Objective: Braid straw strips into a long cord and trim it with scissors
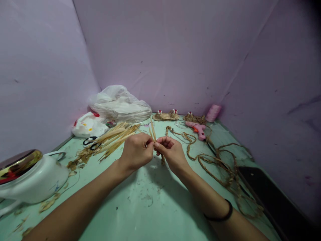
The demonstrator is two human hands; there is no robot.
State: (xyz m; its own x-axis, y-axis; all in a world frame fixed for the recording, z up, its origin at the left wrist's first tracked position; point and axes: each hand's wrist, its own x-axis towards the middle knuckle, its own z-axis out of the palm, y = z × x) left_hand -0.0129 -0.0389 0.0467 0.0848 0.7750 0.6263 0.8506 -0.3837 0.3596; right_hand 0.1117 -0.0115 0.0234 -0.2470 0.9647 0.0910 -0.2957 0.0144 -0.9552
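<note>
My left hand (136, 150) and my right hand (171, 152) meet over the middle of the green table (150, 207), fingers pinched together. Both grip thin tan straw strips (152, 131) that stick up between them. A braided straw cord (213, 160) runs from under my right hand and loops away to the right. A pile of loose straw strips (112, 137) lies just left of my left hand. My right wrist wears a black band.
Black scissors (90, 142) lie by the straw pile. A white pot with a gold lid (27, 174) stands at the left. Plastic bags (117, 103), small woven straw pieces (166, 115), a pink glue gun (198, 129) and a pink spool (213, 112) sit at the back.
</note>
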